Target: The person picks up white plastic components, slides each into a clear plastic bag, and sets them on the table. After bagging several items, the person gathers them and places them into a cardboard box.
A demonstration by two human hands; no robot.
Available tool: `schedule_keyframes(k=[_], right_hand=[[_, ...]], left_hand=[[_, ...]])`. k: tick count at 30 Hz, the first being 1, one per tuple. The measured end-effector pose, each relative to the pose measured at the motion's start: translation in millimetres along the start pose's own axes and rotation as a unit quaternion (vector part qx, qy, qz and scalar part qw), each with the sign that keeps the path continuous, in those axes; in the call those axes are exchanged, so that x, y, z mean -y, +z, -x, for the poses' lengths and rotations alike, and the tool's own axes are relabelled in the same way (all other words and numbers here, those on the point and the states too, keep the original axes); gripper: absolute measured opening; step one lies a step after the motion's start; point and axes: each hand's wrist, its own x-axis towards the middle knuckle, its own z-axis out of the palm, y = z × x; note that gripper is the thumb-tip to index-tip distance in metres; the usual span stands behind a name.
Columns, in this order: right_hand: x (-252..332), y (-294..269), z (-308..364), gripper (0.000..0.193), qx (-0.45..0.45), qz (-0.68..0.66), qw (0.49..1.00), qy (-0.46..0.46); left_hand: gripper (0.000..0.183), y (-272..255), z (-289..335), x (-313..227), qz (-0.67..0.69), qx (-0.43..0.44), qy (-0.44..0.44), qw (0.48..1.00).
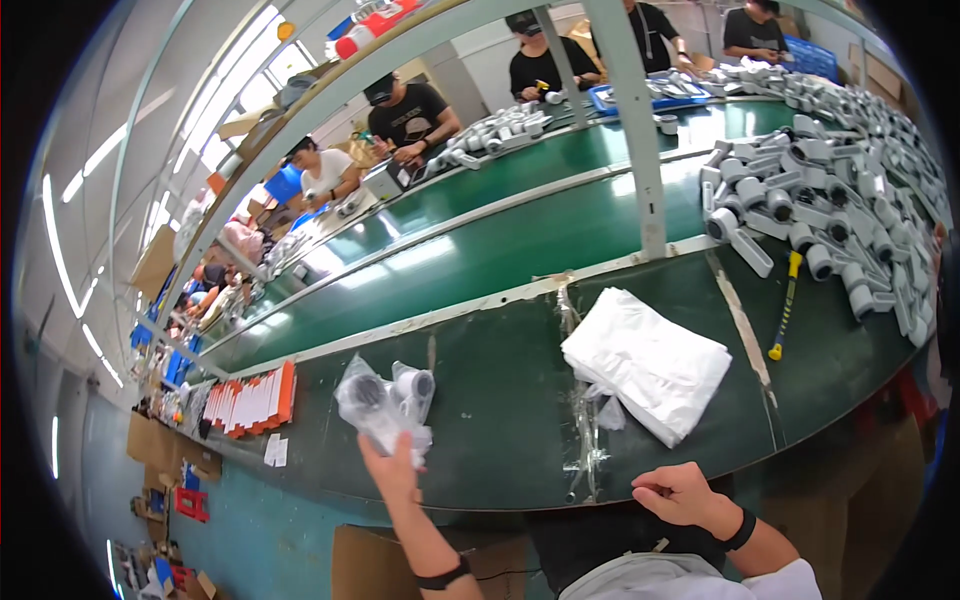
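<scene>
My left hand (393, 470) is at the lower end of a clear plastic bag with a grey-and-white cylindrical part (366, 392) inside, thumb and fingers on either side of the film. Right against it lies a second bagged part (412, 385), its round dark opening showing. My right hand (677, 494) hovers in front of the bench edge, fingers curled in, with nothing visible in them. Beyond that hand, a stack of white plastic bags (650, 365) lies flat on the dark green bench (490, 400).
Loose grey parts (830, 200) form a large heap at the right. A yellow-and-black handled tool (787, 305) lies beside it. Orange-and-white boxes (252, 400) stand in a row at the left. A metal post (630, 130) rises by the green conveyor (520, 240); several people work across it.
</scene>
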Motion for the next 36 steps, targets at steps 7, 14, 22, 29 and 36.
schedule_keyframes(k=[7, 14, 22, 29, 36], right_hand=[[-15, 21, -2, 0.012, -0.058, 0.116, 0.991, -0.042], [-14, 24, -4, 0.007, -0.084, 0.148, 0.984, -0.055], [-14, 26, -4, 0.008, -0.086, 0.155, 0.983, -0.052], [-13, 31, -5, 0.007, -0.087, 0.166, 0.980, -0.069], [-13, 25, -5, 0.006, -0.102, 0.194, 0.974, -0.059]], left_hand=[[0.046, -96, -93, 96, -0.277, -0.156, 0.043, 0.947], [0.046, -84, -94, 131, -0.287, -0.116, 0.007, 0.951], [0.057, -113, -80, 119, -0.102, -0.034, -0.048, 0.993], [0.057, -125, -72, 128, -0.113, -0.007, -0.009, 0.993], [0.038, -111, -69, 149, -0.288, -0.114, 0.097, 0.946]])
